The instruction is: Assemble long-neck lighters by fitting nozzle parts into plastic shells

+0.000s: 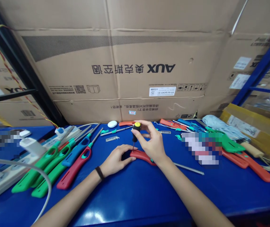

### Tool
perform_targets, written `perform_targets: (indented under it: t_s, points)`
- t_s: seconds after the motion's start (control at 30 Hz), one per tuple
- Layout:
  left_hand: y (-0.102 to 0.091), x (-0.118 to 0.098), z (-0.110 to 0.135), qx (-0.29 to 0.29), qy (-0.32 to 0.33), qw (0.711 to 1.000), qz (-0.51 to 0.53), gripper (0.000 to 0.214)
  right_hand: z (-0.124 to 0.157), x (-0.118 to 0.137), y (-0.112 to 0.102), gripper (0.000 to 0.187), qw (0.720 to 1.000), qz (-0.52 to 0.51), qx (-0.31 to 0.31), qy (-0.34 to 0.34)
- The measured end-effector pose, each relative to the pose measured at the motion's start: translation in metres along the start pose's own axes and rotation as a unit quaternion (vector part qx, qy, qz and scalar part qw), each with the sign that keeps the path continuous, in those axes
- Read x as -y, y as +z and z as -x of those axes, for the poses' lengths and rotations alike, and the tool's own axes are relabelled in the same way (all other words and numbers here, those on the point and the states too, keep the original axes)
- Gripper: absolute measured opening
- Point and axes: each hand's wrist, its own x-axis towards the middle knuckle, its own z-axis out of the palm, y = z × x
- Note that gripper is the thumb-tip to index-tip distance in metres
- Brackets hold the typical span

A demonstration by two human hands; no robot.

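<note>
A red gas lighter (142, 155) lies on the blue table in front of me, its metal barrel (189, 168) pointing right. With thumb and fingers, my left hand (117, 159) grips the lighter's handle at its left end. My right hand (152, 140) is closed around a small screwdriver (137, 126) with a black and yellow handle. The screwdriver stands nearly upright, its tip at the left end of the red handle. My right hand and wrist hide part of the lighter's middle.
Several lighters, including a blue one (76, 152) and a green one (37, 170), lie at left beside a white power strip (4, 179). Orange lighters (255, 167) and a green one (231, 142) lie at right. Small clear parts (112, 138) lie behind my hands, before a large cardboard box (132, 47).
</note>
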Motion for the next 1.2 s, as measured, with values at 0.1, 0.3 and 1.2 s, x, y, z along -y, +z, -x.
perform_targets:
  t_s: [0.1,0.3,1.2]
  points:
    - [0.0,0.0,0.0,0.0,0.001,1.0,0.002,0.027,0.0,-0.004,0.003,0.029,0.998,-0.048,0.041,0.002]
    - [0.0,-0.002,0.0,0.003,0.007,1.0,0.006,0.028,0.002,-0.005,0.009,0.034,0.985,-0.12,0.114,0.043]
    - [0.005,-0.012,0.003,0.041,0.033,0.999,0.013,0.032,0.005,0.004,0.012,0.031,0.957,-0.259,0.1,0.088]
